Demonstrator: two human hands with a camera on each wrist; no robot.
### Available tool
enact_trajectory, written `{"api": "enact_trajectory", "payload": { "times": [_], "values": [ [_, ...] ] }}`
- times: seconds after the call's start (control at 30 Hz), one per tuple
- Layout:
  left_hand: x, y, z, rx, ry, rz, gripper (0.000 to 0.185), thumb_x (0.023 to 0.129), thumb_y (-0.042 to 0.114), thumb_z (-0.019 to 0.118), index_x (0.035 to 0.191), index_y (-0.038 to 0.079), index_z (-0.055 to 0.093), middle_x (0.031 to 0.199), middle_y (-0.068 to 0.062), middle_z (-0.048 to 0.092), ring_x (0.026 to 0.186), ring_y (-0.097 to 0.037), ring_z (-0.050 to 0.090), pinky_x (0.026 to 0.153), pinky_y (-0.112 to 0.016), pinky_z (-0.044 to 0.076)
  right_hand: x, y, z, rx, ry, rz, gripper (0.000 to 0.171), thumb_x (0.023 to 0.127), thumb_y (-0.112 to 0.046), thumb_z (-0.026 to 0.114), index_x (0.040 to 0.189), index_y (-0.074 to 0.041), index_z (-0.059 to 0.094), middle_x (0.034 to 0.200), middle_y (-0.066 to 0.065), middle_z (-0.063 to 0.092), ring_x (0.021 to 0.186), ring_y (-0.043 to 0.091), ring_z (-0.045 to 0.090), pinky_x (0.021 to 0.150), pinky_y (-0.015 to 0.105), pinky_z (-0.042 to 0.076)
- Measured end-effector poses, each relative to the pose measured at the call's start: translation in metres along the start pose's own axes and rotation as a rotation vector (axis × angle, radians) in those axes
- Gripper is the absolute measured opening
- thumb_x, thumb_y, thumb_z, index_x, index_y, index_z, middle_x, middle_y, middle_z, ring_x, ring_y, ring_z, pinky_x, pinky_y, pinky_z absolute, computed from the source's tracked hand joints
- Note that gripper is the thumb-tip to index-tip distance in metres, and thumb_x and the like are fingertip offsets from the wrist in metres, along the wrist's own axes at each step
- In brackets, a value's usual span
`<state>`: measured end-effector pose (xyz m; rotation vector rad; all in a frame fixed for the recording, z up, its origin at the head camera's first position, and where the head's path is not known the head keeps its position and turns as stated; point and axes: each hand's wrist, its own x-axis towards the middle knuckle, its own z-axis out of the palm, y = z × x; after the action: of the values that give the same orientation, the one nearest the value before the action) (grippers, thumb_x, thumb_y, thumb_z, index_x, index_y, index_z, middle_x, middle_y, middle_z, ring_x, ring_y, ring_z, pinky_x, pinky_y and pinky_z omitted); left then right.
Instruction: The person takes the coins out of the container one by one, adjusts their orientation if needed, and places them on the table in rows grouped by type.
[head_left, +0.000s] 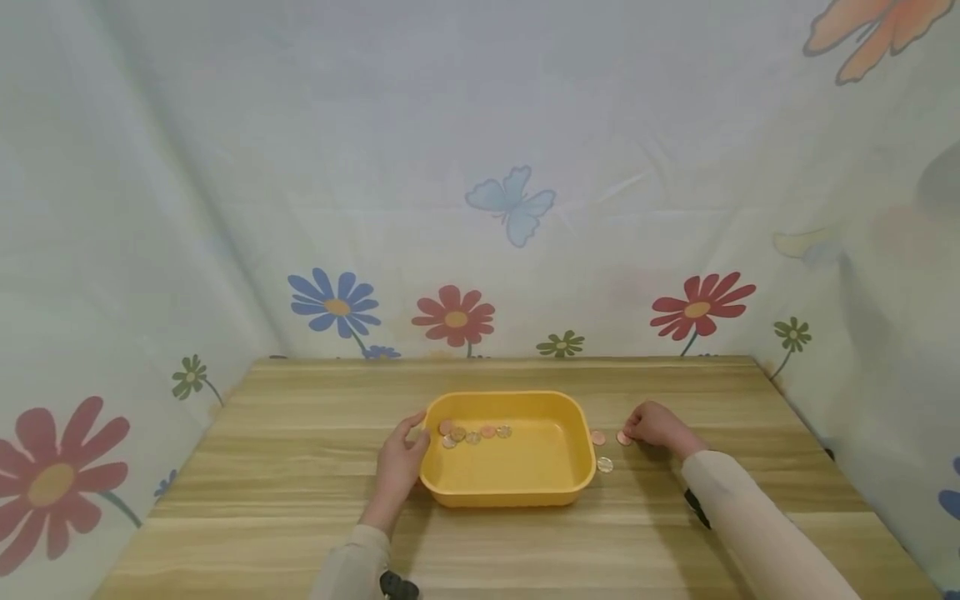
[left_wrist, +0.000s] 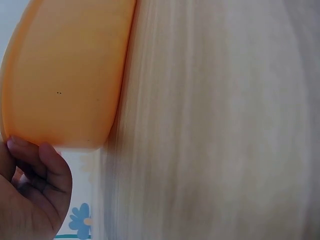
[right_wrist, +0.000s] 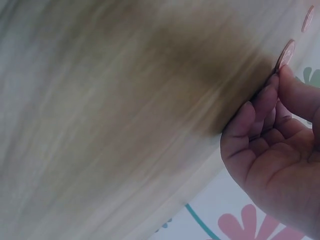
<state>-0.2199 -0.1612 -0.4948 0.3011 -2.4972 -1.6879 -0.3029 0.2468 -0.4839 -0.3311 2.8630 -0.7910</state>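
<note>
1. One flowered cloth backdrop point(head_left: 480, 167) fills the largest part of the head view, hanging behind and to both sides of the wooden surface point(head_left: 300, 500). Both wrist views show that surface only as a blur of grain.
2. Next in size, the yellow tub point(head_left: 510, 487) sits mid-surface. Its near wall hides part of its floor from the head camera, and in the left wrist view only its outer side shows, cut off at the frame edge.
3. Both sleeves run out of the bottom of the head view, so only the forearms are seen.
4. The left hand point(head_left: 400, 462) rests against the tub's left end, fingers fairly straight along the wall and thumb up near the rim. The left wrist view shows two fingertips point(left_wrist: 47, 152) touching the tub's underside edge, with the rest of the hand cropped.
5. The right hand point(head_left: 656, 425) lies on the surface right of the tub, fingers curled. In the right wrist view its fingertips point(right_wrist: 287, 75) pinch the edge of a copper coin point(right_wrist: 286, 54).
6. Smallest are the other coins: a row point(head_left: 474, 433) inside the tub near its far left corner, and two loose ones, copper point(head_left: 597, 437) and silvery point(head_left: 604, 465), just right of the tub. Their faces are too small to read.
</note>
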Motion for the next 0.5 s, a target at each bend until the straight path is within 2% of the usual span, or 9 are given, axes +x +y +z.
{"api": "enact_trajectory", "payload": {
  "times": [0.37,0.5],
  "values": [
    [-0.0002,0.0,-0.0005,-0.006,0.003,0.009,0.044,0.104,0.017,0.054,0.147,0.007,0.054,0.075,-0.019,0.068,0.05,-0.012,0.054,0.046,-0.026,0.048,-0.0032,-0.0076,0.0018,-0.03,0.049,0.032,0.02,0.091,-0.01,0.072,0.078,0.005,0.067,0.07,0.005,0.061,0.066,0.014,0.05,0.06,0.024,0.041],
    [-0.0001,0.0002,-0.001,-0.002,0.004,0.011,0.044,0.104,0.017,0.054,0.147,0.006,0.054,0.079,-0.02,0.07,0.051,-0.013,0.056,0.047,-0.027,0.049,-0.0027,-0.0075,0.0047,-0.043,0.066,0.054,0.022,0.092,-0.012,0.071,0.077,0.003,0.065,0.072,0.006,0.06,0.066,0.016,0.05,0.061,0.025,0.04]
  ]
}}
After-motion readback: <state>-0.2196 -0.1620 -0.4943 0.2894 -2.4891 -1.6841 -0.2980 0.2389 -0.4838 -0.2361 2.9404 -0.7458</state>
